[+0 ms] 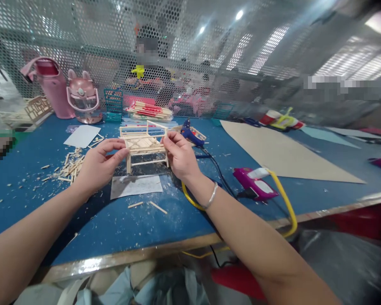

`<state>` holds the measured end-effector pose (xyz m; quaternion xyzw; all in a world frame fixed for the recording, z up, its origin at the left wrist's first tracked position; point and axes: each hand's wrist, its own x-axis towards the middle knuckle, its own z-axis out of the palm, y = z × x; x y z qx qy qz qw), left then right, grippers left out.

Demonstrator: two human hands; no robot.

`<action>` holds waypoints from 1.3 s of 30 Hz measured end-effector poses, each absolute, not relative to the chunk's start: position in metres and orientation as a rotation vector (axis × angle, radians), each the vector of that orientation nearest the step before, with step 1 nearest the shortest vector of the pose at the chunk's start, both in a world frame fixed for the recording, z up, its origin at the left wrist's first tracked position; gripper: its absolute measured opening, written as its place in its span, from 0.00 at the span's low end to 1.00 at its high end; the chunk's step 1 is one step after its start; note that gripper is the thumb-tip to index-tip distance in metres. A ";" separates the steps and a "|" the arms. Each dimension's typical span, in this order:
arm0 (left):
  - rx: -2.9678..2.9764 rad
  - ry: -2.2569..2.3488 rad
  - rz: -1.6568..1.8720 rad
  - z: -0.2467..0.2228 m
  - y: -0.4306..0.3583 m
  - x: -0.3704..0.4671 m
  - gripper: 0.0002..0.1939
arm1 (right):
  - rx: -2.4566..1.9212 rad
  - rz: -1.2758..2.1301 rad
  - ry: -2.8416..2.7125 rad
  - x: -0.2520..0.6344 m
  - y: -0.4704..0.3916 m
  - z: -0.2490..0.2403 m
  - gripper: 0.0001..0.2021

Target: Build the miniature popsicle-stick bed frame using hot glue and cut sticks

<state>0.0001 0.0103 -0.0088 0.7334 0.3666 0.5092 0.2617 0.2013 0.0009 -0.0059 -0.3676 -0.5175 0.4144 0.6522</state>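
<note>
A small frame of pale wooden sticks (144, 144), with legs and a railed top, stands upright on the blue table. My left hand (103, 163) grips its left end between thumb and fingers. At the right end, the thumb and fingertips of my right hand (180, 154) are closed on the frame. A printed paper (136, 186) lies just in front of the frame, with two loose sticks (158, 207) nearer the table edge. Behind my right hand rests a blue glue gun (191, 134).
Cut stick pieces (73, 167) and crumbs lie left. A pink bottle (59, 95) and clear jug (84, 101) stand back left, stick bundles (150, 111) behind the frame. A purple tool (255, 184), yellow cable (284, 199) and beige board (282, 152) are right. Mesh rises behind.
</note>
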 end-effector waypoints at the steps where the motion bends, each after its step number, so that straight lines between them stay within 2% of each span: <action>1: 2.014 0.980 1.387 -0.008 0.010 0.000 0.07 | -0.843 0.957 -1.180 0.202 0.000 -0.007 0.11; 8: 2.130 1.048 1.505 -0.008 0.014 -0.007 0.06 | -0.875 0.926 -1.283 0.206 0.002 -0.004 0.10; 12: 2.237 1.119 1.238 -0.014 0.022 -0.010 0.09 | -0.962 1.022 -1.344 0.210 0.005 -0.005 0.06; 14: 2.230 1.147 1.144 -0.017 0.023 -0.009 0.09 | -0.993 1.063 -1.353 0.212 0.005 -0.005 0.09; 20: 2.140 1.188 1.106 -0.015 0.015 -0.002 0.07 | -1.108 1.071 -1.417 0.205 0.002 -0.003 0.09; 22: 2.094 1.196 1.110 -0.015 0.013 0.000 0.12 | -1.139 1.044 -1.398 0.203 0.002 -0.004 0.10; 25: 2.089 1.179 1.160 -0.017 0.011 0.001 0.26 | -1.160 1.028 -1.375 0.203 0.003 -0.005 0.11; 27: 2.114 1.150 1.183 -0.018 0.011 0.002 0.31 | -1.161 1.025 -1.372 0.203 0.003 -0.006 0.10; 39: 2.147 1.115 1.165 -0.022 0.012 0.002 0.30 | -1.098 1.025 -1.385 0.206 0.006 -0.009 0.06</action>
